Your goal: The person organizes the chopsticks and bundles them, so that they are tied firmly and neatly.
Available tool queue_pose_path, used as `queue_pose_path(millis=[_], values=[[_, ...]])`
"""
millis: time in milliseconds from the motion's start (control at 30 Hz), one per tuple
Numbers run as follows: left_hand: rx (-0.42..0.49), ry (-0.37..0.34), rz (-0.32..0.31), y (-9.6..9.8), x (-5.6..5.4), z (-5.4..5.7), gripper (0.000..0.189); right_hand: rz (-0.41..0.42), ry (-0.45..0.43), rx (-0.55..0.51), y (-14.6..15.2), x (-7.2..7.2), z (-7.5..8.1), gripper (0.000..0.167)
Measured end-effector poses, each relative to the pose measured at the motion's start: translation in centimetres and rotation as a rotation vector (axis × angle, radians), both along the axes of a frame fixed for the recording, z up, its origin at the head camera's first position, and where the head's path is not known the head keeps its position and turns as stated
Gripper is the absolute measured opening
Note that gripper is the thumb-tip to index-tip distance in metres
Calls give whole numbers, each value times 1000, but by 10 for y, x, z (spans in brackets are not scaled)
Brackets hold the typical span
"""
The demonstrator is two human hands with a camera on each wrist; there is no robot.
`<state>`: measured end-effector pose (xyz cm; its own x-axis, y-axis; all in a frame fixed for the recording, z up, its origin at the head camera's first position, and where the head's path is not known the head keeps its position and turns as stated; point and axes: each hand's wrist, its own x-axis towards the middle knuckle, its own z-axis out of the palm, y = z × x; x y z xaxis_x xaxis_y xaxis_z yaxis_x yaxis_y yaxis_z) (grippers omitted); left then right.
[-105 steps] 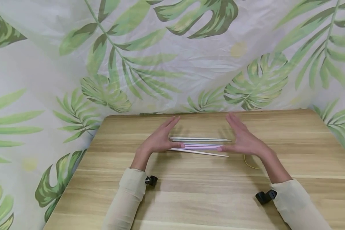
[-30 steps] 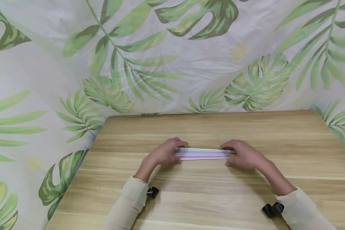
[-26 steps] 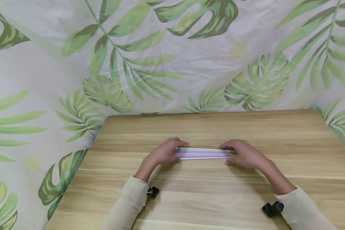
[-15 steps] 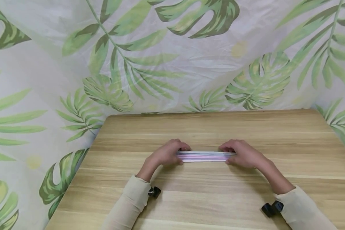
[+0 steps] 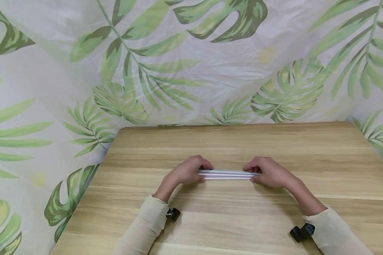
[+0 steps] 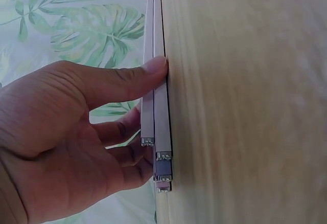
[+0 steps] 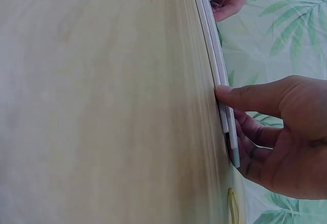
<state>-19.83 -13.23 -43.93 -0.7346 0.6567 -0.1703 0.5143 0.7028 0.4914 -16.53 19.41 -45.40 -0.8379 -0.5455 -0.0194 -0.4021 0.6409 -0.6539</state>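
Observation:
A bundle of pale chopsticks (image 5: 225, 175) lies crosswise near the middle of the wooden table. My left hand (image 5: 187, 171) holds one end, thumb on the near side and fingers on the far side. Square, patterned butt ends of the chopsticks (image 6: 162, 114) stick out unevenly past that hand in the left wrist view. At the other end my right hand (image 5: 270, 172) pinches the bundle the same way. The chopsticks (image 7: 210, 42) are stacked in layers there, with their tips at differing lengths. A yellow rubber band (image 7: 234, 206) lies beyond the right hand.
The wooden table (image 5: 229, 219) stretches around both hands. A leaf-printed cloth (image 5: 223, 71) hangs behind its far edge and at its sides. Small black cameras (image 5: 173, 214) sit at both sleeve cuffs.
Both hands came down from above the spread chopsticks and gathered them into one bundle, slightly nearer me. In the last second the bundle has become narrower and more stacked.

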Motion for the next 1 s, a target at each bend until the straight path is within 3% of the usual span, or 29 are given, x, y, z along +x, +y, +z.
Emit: queue_pose_path(millis=[300, 700, 1000], values=[[7, -22, -23, 2, -2, -4, 44, 10, -36, -64, 8, -2, -5, 24], [15, -72, 35, 6, 0, 0, 40, 9, -93, -87, 4, -7, -2, 22], [13, -56, -16, 7, 4, 2, 42, 54, -86, -68, 5, -6, -2, 21]])
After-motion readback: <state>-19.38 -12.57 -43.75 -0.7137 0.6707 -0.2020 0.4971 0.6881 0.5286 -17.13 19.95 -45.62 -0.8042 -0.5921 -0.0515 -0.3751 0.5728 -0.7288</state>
